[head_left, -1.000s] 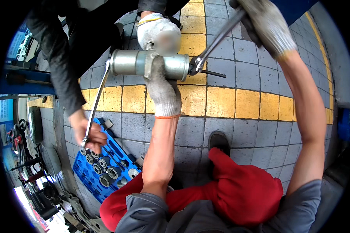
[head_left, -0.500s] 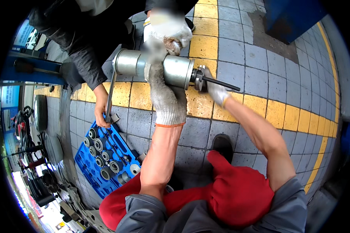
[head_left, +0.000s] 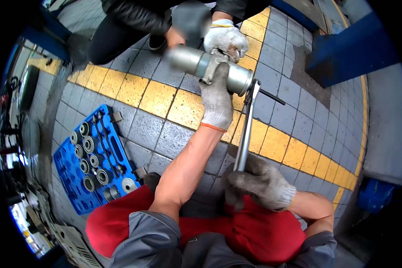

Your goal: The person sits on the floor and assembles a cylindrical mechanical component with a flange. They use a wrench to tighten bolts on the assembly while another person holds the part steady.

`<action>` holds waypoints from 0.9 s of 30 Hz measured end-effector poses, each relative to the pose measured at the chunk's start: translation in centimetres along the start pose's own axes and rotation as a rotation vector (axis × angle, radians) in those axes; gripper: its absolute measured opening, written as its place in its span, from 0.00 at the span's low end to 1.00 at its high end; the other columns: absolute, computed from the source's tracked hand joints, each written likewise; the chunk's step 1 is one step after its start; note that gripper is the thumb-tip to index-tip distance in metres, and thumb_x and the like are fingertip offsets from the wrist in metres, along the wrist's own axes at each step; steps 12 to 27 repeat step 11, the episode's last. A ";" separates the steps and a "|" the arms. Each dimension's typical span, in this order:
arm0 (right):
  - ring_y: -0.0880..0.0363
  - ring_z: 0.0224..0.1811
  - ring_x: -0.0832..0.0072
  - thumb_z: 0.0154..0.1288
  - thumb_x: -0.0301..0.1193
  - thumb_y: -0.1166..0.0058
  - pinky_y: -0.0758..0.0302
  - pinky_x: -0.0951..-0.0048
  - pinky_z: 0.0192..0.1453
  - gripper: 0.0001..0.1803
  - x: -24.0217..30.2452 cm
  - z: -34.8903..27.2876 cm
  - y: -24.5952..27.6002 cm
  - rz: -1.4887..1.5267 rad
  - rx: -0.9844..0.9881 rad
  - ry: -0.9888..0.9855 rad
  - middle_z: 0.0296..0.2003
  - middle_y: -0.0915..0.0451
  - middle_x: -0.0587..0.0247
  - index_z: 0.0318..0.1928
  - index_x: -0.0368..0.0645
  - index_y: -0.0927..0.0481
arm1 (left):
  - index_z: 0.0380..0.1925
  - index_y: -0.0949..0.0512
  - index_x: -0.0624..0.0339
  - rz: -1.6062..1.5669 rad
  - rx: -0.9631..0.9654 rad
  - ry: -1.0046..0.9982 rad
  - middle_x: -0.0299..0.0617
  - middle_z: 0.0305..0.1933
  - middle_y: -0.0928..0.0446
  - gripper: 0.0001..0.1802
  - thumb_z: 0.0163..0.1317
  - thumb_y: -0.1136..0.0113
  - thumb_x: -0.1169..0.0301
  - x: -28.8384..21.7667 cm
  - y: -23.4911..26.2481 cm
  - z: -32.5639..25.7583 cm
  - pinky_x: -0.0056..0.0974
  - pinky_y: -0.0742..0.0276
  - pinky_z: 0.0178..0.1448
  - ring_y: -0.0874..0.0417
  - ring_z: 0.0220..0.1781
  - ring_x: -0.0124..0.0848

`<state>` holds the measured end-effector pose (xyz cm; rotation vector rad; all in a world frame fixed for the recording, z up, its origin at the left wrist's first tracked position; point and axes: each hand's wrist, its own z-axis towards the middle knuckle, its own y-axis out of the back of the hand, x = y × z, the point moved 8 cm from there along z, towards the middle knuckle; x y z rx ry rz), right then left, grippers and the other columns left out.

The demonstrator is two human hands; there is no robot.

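Note:
A silver metal cylinder [head_left: 239, 80] with a bracket-like collar lies crosswise in front of me. My gloved left hand [head_left: 216, 100] is closed around its middle, thumb over the collar. A black threaded rod [head_left: 272, 97] sticks out of its right end. Down by my right knee, my gloved right hand [head_left: 261, 183] grips the lower end of a long wrench [head_left: 245, 138], whose head meets the fitting at the rod's base. Across from me, a co-worker's gloved hand [head_left: 228, 42] rests against the collar's far side. Another bare hand [head_left: 175, 38] is beside the cylinder's blurred left end.
An open blue tool case [head_left: 107, 110] with several ring-shaped metal sleeves and black rods sits on the grey tiled floor [head_left: 143, 129] at my left. Yellow tiles [head_left: 156, 96] form a band beneath the cylinder. A blue post base [head_left: 344, 58] stands at the far right.
My right hand has left the cylinder's right end and come back toward my knee, now holding a wrench. The co-worker's bare hand moved from the case to the cylinder's left end. My view has shifted.

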<state>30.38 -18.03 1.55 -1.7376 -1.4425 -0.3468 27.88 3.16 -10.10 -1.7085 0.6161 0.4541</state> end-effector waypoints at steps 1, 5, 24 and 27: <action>0.16 0.30 0.70 0.79 0.30 0.47 0.17 0.70 0.35 0.22 1.0 -0.7 0.2 -0.016 -0.059 -0.037 0.34 0.19 0.57 0.65 0.32 0.36 | 0.72 0.41 0.67 0.050 -0.047 0.014 0.48 0.65 0.27 0.44 0.63 0.26 0.66 0.4 0.1 -0.3 0.42 0.29 0.72 0.24 0.64 0.38; 0.16 0.25 0.68 0.77 0.33 0.44 0.18 0.69 0.28 0.28 5.9 -3.9 1.2 -0.170 -0.286 0.022 0.30 0.20 0.56 0.68 0.29 0.35 | 0.71 0.43 0.72 0.225 -0.185 0.032 0.54 0.65 0.27 0.50 0.58 0.21 0.63 1.1 1.5 0.0 0.41 0.26 0.69 0.22 0.63 0.39; 0.22 0.15 0.73 0.78 0.52 0.48 0.22 0.74 0.18 0.42 15.4 -3.2 3.8 -0.622 -0.454 0.494 0.21 0.24 0.58 0.78 0.36 0.43 | 0.72 0.45 0.75 0.102 -0.240 0.058 0.59 0.67 0.29 0.52 0.58 0.21 0.63 1.7 1.1 -0.4 0.43 0.24 0.68 0.22 0.64 0.42; 0.22 0.15 0.73 0.78 0.52 0.48 0.22 0.74 0.18 0.42 15.4 -3.2 3.8 -0.622 -0.454 0.494 0.21 0.24 0.58 0.78 0.36 0.43 | 0.72 0.45 0.75 0.102 -0.240 0.058 0.59 0.67 0.29 0.52 0.58 0.21 0.63 1.7 1.1 -0.4 0.43 0.24 0.68 0.22 0.64 0.42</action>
